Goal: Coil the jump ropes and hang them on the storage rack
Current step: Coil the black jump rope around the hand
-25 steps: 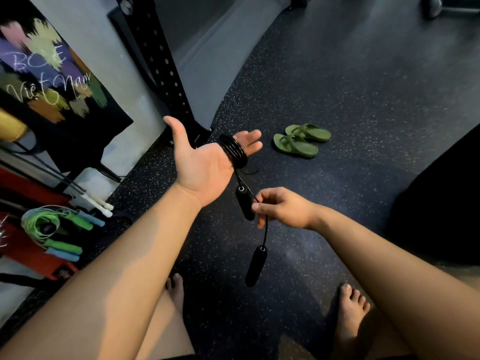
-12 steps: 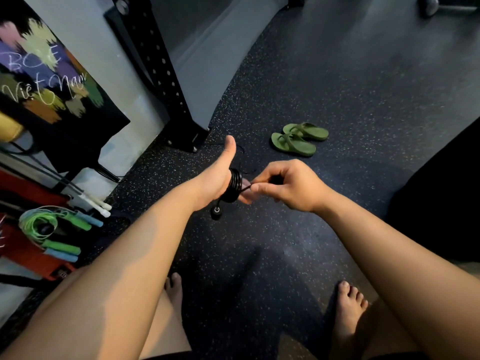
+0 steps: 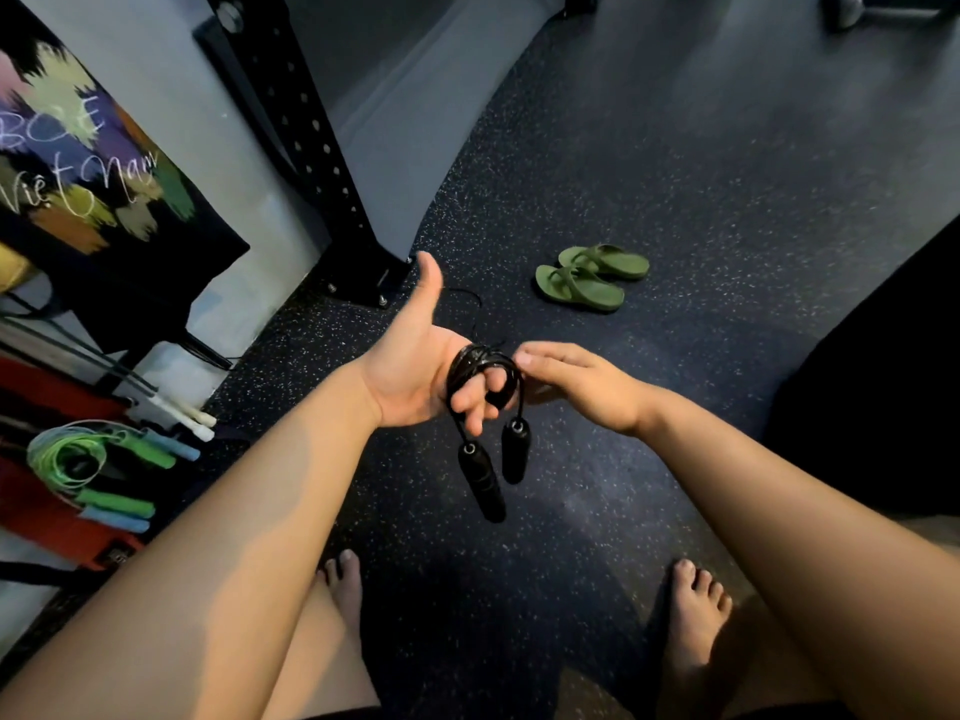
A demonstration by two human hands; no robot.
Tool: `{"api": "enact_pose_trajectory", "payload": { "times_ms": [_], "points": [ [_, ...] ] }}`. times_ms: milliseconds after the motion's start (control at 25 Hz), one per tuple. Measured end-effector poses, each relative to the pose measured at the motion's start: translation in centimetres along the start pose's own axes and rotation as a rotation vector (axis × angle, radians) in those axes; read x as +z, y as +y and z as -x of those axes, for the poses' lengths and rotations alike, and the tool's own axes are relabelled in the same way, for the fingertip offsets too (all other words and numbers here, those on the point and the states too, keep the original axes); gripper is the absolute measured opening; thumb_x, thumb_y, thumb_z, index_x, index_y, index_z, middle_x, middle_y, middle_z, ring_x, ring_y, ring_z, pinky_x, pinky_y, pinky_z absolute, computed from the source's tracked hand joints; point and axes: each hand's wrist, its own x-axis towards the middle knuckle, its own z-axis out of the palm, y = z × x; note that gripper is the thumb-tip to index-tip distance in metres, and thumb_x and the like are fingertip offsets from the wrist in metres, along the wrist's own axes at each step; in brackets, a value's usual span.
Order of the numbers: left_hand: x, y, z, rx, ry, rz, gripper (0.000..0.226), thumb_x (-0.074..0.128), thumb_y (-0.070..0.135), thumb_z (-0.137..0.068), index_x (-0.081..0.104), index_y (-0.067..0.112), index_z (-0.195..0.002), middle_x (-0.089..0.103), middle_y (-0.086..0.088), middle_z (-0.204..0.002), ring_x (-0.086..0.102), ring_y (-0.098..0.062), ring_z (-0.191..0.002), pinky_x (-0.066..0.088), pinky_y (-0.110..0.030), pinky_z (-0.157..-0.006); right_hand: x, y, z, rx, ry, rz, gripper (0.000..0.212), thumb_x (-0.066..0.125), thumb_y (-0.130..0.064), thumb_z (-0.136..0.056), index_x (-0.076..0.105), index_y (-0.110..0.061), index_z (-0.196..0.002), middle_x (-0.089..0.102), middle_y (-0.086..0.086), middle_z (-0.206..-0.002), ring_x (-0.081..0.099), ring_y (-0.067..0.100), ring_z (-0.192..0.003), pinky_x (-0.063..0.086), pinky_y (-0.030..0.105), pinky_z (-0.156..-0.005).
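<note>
A black jump rope [image 3: 467,362] is wound in a tight coil around the fingers of my left hand [image 3: 410,376], which is held palm up with the thumb raised. Its two black handles [image 3: 485,485] dangle side by side below the coil. My right hand [image 3: 587,387] reaches in from the right and its fingertips hold the coil's right edge; its thumb is hidden. At the far left, a coiled green jump rope [image 3: 67,459] with green and blue handles hangs on the storage rack, with white handles [image 3: 192,423] just above it.
A black perforated steel upright [image 3: 311,148] is bolted to the speckled rubber floor [image 3: 675,148] ahead on the left. A pair of green flip-flops [image 3: 587,280] lies beyond my hands. A dark bulky object [image 3: 883,381] fills the right edge. My bare feet [image 3: 696,610] stand below.
My right hand wound the rope's loose end onto the coil. Both handles now hang free below my left hand, and my right hand rests at the coil's right edge.
</note>
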Motion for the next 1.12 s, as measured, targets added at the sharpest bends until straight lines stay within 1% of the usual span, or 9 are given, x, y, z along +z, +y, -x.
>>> {"api": "enact_pose_trajectory", "payload": {
  "times_ms": [160, 240, 320, 400, 560, 840, 1000, 1040, 1120],
  "points": [
    [-0.2, 0.5, 0.8, 0.128, 0.073, 0.194, 0.124, -0.017, 0.097, -0.064, 0.06, -0.001, -0.069, 0.042, -0.005, -0.039, 0.057, -0.028, -0.049, 0.046, -0.041, -0.088, 0.1, 0.6, 0.0, 0.012, -0.041, 0.019, 0.039, 0.041, -0.033, -0.099, 0.061, -0.001, -0.108, 0.07, 0.018, -0.102, 0.065, 0.034, -0.1, 0.042, 0.057, -0.103],
    [-0.2, 0.5, 0.9, 0.156, 0.077, 0.224, 0.123, -0.016, 0.097, -0.065, 0.06, 0.001, -0.066, 0.039, -0.003, -0.037, 0.054, -0.027, -0.046, 0.048, -0.04, -0.085, 0.5, 0.1, 0.0, 0.001, 0.0, -0.042, 0.037, 0.043, -0.033, -0.099, 0.056, -0.008, -0.122, 0.069, 0.021, -0.11, 0.068, 0.031, -0.096, 0.048, 0.048, -0.096],
    [-0.1, 0.4, 0.9, 0.156, 0.043, 0.231, 0.122, -0.015, 0.097, -0.064, 0.062, 0.003, -0.063, 0.037, -0.002, -0.035, 0.052, -0.026, -0.041, 0.05, -0.037, -0.082, 1.0, -0.4, 0.0, -0.044, 0.016, -0.125, 0.038, 0.046, -0.032, -0.098, 0.053, -0.022, -0.135, 0.069, 0.009, -0.113, 0.069, 0.028, -0.092, 0.051, 0.039, -0.089],
    [-0.2, 0.3, 0.9, 0.138, -0.013, 0.217, 0.121, -0.014, 0.098, -0.062, 0.062, 0.004, -0.063, 0.036, 0.0, -0.034, 0.051, -0.025, -0.038, 0.053, -0.035, -0.08, 1.4, -0.7, -0.1, -0.096, -0.001, -0.221, 0.034, 0.049, -0.028, -0.099, 0.059, -0.03, -0.131, 0.07, 0.002, -0.106, 0.068, 0.023, -0.092, 0.052, 0.037, -0.083],
    [0.0, 0.4, 0.7, 0.111, -0.005, 0.185, 0.118, -0.011, 0.098, -0.065, 0.06, 0.004, -0.061, 0.035, 0.0, -0.032, 0.05, -0.023, -0.034, 0.055, -0.034, -0.078, 1.7, -1.2, -0.8, -0.113, -0.011, -0.379, 0.023, 0.061, -0.025, -0.094, 0.072, -0.022, -0.114, 0.071, 0.006, -0.098, 0.069, 0.018, -0.087, 0.055, 0.031, -0.076],
    [0.8, 1.7, 1.0, 0.154, 0.338, 0.132, 0.107, -0.005, 0.09, -0.08, 0.048, 0.002, -0.052, 0.026, -0.001, -0.028, 0.043, -0.023, -0.03, 0.055, -0.025, -0.058, 2.0, -1.9, -2.4, -0.156, 0.108, -0.249, 0.015, 0.064, -0.019, -0.095, 0.072, -0.015, -0.106, 0.072, 0.013, -0.089, 0.065, 0.026, -0.083, 0.056, 0.037, -0.077],
    [1.0, 1.2, 0.9, 0.191, 0.502, 0.077, 0.107, 0.004, 0.088, -0.085, 0.056, 0.002, -0.048, 0.031, -0.003, -0.03, 0.042, -0.026, -0.034, 0.047, -0.025, -0.048, 2.4, -1.8, -2.6, -0.167, 0.133, -0.183, 0.016, 0.062, -0.018, -0.098, 0.07, -0.009, -0.11, 0.071, 0.019, -0.095, 0.064, 0.029, -0.089, 0.055, 0.039, -0.077],
    [0.9, 1.0, 0.9, 0.189, 0.54, 0.061, 0.111, 0.007, 0.089, -0.085, 0.065, -0.002, -0.058, 0.033, -0.003, -0.031, 0.043, -0.026, -0.035, 0.047, -0.026, -0.049, 2.6, -1.7, -2.6, -0.17, 0.148, -0.161, 0.018, 0.062, -0.017, -0.099, 0.069, -0.007, -0.111, 0.071, 0.021, -0.096, 0.065, 0.027, -0.089, 0.055, 0.04, -0.078],
    [0.6, 0.6, 0.6, 0.196, 0.617, 0.04, 0.124, 0.013, 0.091, -0.083, 0.061, -0.02, -0.114, 0.038, -0.003, -0.034, 0.043, -0.026, -0.036, 0.048, -0.028, -0.05, 3.1, -1.6, -2.8, -0.182, 0.185, -0.14, 0.021, 0.06, -0.016, -0.1, 0.068, -0.002, -0.113, 0.07, 0.024, -0.097, 0.066, 0.027, -0.09, 0.056, 0.042, -0.08]
  ]
}}
